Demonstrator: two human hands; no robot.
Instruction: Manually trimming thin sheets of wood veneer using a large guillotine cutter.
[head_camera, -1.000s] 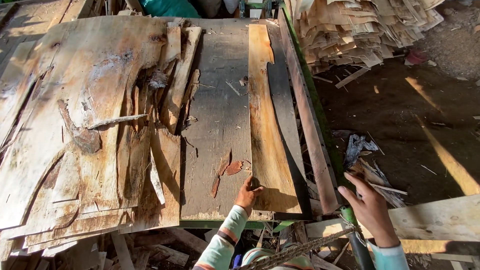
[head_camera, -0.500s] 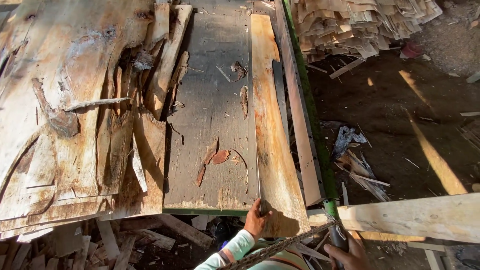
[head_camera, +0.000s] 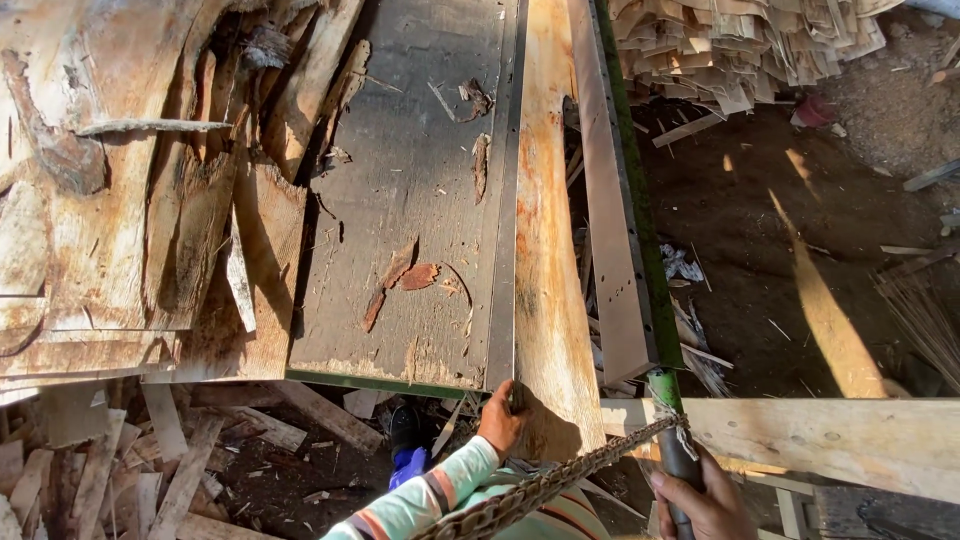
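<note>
My left hand (head_camera: 500, 418) grips the near end of a long, narrow orange-tan veneer strip (head_camera: 545, 250). The strip lies along the right edge of a grey work table (head_camera: 410, 200), beside a metal straight edge (head_camera: 505, 200). My right hand (head_camera: 705, 505) is closed around a dark upright handle (head_camera: 672, 440) with a green top. A rusty chain (head_camera: 560, 480) runs from that handle across my lap. Bark flakes (head_camera: 405, 278) lie on the table.
Rough veneer sheets (head_camera: 110, 200) are stacked over the table's left half. A heap of veneer offcuts (head_camera: 740, 40) sits at the top right above a dirt floor (head_camera: 800, 220). A pale wooden beam (head_camera: 830, 440) crosses the lower right. Wood scraps (head_camera: 150, 450) and my shoe (head_camera: 405, 440) lie below the table.
My right hand has dropped from the air onto the dark handle and closed on it. My left hand has stayed on the strip's near end. The view has tilted toward the table's near edge.
</note>
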